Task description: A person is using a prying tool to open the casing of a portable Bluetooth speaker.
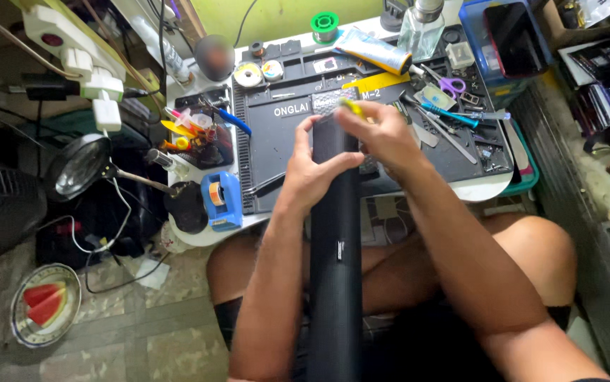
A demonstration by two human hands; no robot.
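A: Hands first. The left hand [313, 166] is wrapped round the upper end of one long black cylindrical speaker bar with a fine mesh skin [335, 262], thumb across the front, clamped firm.

B: And the right hand [383, 134]?

A: It's closed on a yellow-green-handled tool [351, 107], held at the bar's top end. The bar lies lengthwise up the person's lap, its top over the near edge of the white bench [478, 187].

B: How far along does it look?

A: Early, I'd judge: the body looks whole, nothing detached that I can see.

B: Beyond the grip?

A: One black rubber work mat [277, 152] covers the bench. One purple-handled pair of scissors [451, 85] toward the far right corner, one blue tape dispenser [221, 200] at the near left edge. On the floor, one plate with two red watermelon slices [44, 304].
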